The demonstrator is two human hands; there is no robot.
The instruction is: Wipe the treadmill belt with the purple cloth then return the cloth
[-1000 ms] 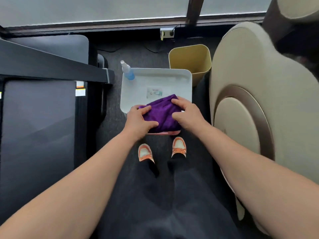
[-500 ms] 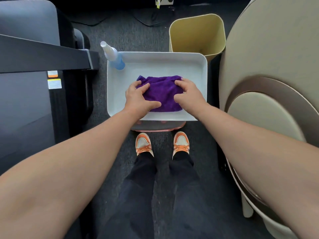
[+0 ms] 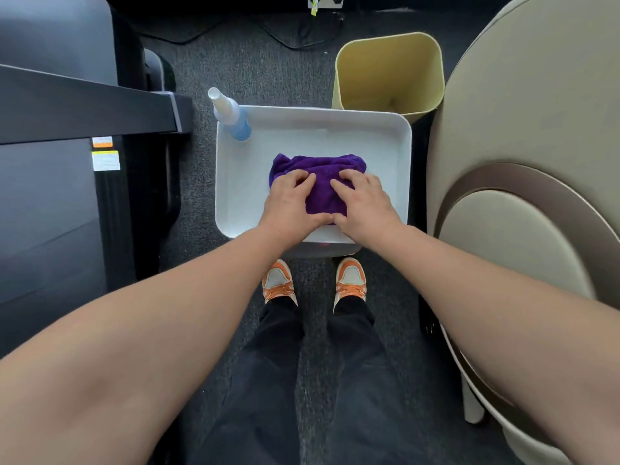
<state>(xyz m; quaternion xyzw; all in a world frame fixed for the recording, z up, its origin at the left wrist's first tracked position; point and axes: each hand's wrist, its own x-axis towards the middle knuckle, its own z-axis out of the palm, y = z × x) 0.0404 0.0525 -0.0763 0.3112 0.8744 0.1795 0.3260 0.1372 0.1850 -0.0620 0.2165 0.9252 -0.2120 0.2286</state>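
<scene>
The purple cloth (image 3: 318,166) lies bunched in the middle of a white tray (image 3: 335,113) on the floor ahead of my feet. My left hand (image 3: 291,203) presses on the cloth's left half, and my right hand (image 3: 365,206) on its right half. Fingers curl over the top of the cloth and the thumbs meet at its near edge. Both hands hide the near part of the cloth. The dark treadmill belt (image 3: 43,213) runs along the left side, well apart from both hands.
A blue spray bottle (image 3: 232,119) stands in the tray's far left corner. A yellow bin (image 3: 389,72) sits behind the tray. A beige chair (image 3: 530,135) fills the right side. The treadmill's black handrail (image 3: 84,109) crosses the upper left. My orange shoes (image 3: 278,280) stand just before the tray.
The cloth has gone from the tray's near edge down into its middle. My hands have slid from gripping the cloth's sides to lying on top, closer together.
</scene>
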